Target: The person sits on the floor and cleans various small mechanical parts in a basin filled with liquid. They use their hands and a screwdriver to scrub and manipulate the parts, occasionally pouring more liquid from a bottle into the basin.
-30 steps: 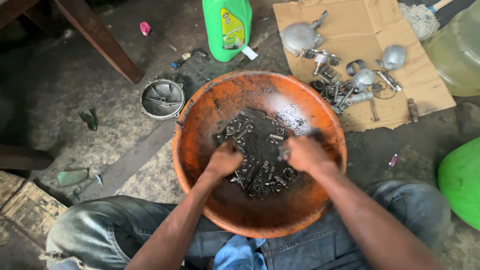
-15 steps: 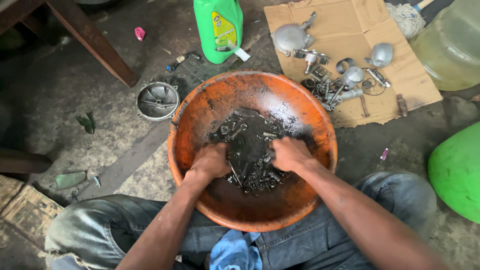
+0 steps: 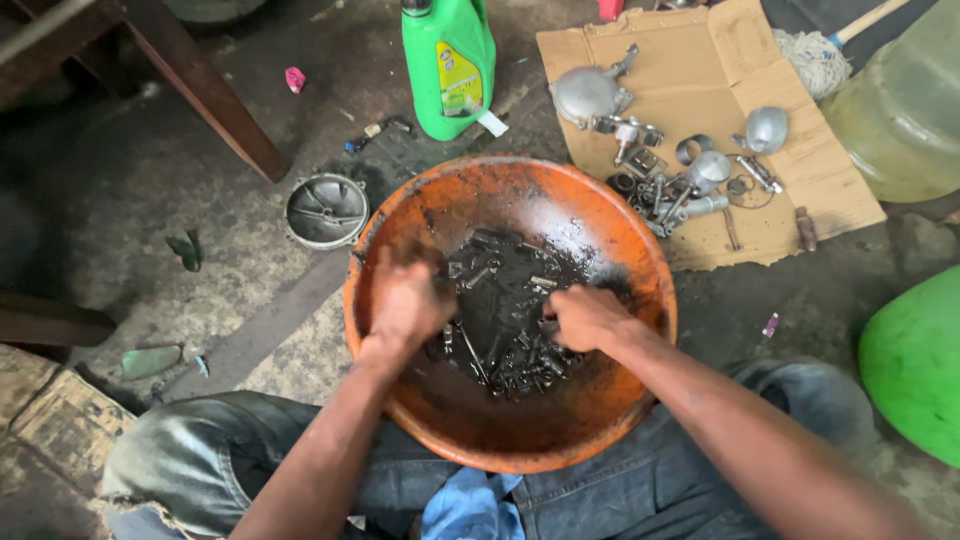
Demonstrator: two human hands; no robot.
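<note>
Behind orange basin (image 3: 640,260) — green jug (image 3: 450,65), yellow label | cardboard (image 3: 720,70) right

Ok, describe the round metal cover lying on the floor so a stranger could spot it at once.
Start at the big orange basin in the middle, where both hands work among oily bolts. Look just past its upper left rim, on the dark concrete floor. There lies the round grey metal cover, a shallow ribbed dish, alone on the floor, while the other shiny parts sit on the cardboard sheet to the right.
</note>
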